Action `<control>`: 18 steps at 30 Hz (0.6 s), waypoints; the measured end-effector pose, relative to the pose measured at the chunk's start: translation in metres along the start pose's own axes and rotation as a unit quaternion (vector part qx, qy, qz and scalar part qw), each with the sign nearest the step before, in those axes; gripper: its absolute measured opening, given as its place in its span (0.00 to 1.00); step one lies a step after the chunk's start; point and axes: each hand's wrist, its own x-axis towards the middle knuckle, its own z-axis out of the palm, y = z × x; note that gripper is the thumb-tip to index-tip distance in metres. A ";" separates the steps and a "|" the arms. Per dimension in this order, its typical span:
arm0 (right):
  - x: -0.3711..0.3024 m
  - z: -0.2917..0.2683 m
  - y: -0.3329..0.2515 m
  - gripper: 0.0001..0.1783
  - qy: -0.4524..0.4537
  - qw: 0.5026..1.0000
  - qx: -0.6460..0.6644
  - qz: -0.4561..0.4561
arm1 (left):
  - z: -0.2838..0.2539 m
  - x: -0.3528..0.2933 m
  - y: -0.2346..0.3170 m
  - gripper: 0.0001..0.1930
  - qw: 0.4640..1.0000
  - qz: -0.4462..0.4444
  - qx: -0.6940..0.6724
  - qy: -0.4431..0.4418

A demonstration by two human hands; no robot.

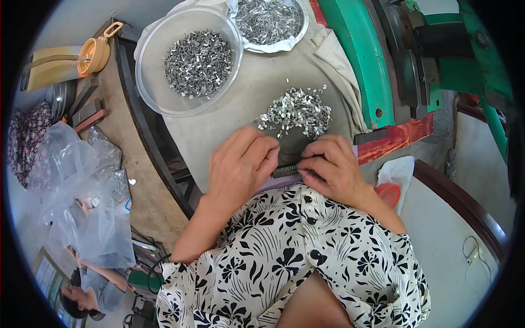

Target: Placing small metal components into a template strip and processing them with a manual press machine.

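Small shiny metal pieces [299,112] lie in a loose pile on a grey-beige cloth [249,82]. My left hand [243,161] is just below the pile's left side, its fingers curled and pinched together. On the other side my right hand [333,167] has its thumb and fingers bent together. Whatever is between the fingertips of either hand is too small or hidden to make out. Between the hands, close to my body, is a narrow dark ridged strip [284,171]. The right fingertips are at its right end; I cannot tell whether they touch it.
A clear round tub [146,71] of small metal pieces and a lined bowl [303,34] of thin ones stand beyond the pile. A green machine [355,60] rises at right. Plastic bags [82,180] and an orange-yellow cap [94,56] are left. Another person [95,292] is lower left.
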 end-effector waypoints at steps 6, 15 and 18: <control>-0.006 0.005 0.001 0.13 -0.028 0.999 0.015 0.004 | -0.018 0.060 0.011 0.11 0.994 0.083 0.040 0.052; -0.008 0.011 -0.004 0.13 -0.045 0.999 0.013 -0.007 | -0.020 0.150 -0.002 0.03 0.945 0.195 0.258 0.049; -0.009 0.013 -0.003 0.13 -0.043 0.999 0.008 0.000 | -0.026 0.147 0.009 0.03 0.957 0.179 0.229 0.016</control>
